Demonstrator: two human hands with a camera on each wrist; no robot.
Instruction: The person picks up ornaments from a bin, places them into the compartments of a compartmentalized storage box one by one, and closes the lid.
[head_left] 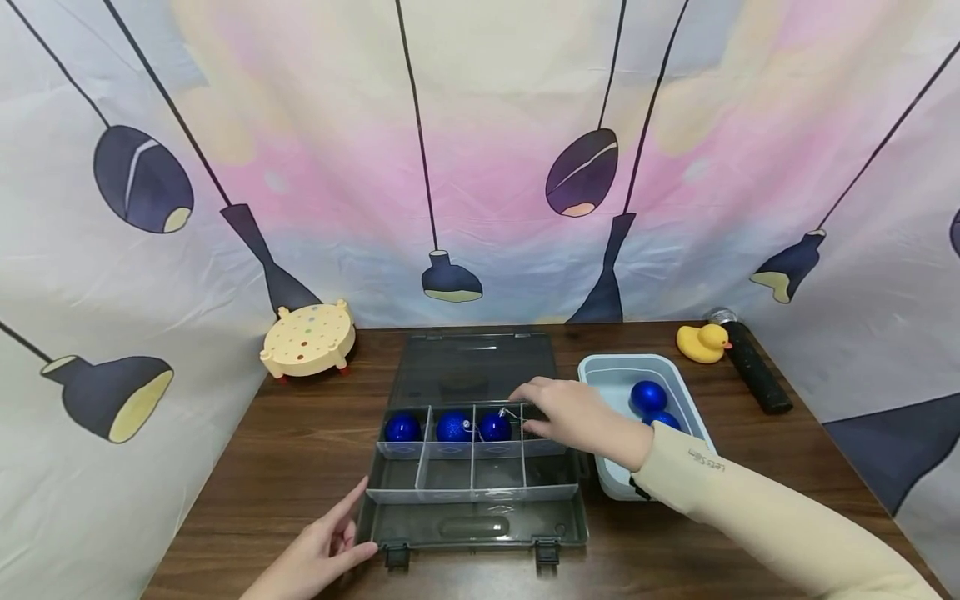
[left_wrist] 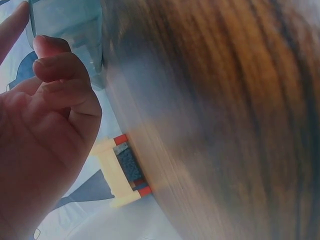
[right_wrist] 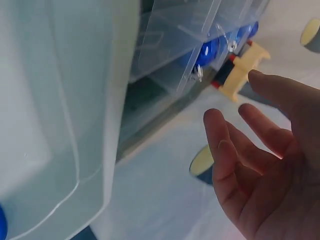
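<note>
A clear grey divided case (head_left: 472, 527) lies with its lid (head_left: 472, 371) folded back. Three blue Christmas baubles (head_left: 403, 427) sit in its back row, one per compartment, some with silver caps and hangers showing. My right hand (head_left: 573, 417) hovers over the back right compartment beside the third bauble (head_left: 495, 427), partly covering that compartment. In the right wrist view its fingers (right_wrist: 216, 131) are loosely bent, apart, with nothing between them. At the case's front left corner, my left hand (head_left: 318, 546) touches the side with a straight index finger and the front with its thumb.
Right of the case stands a light blue tub (head_left: 678, 387) with two blue baubles (head_left: 648, 398). Behind it are a yellow rubber duck (head_left: 702, 342) and a black microphone (head_left: 757, 371). A cream, dotted toy stand (head_left: 309, 340) sits back left, before a lamp-printed cloth (head_left: 495, 167).
</note>
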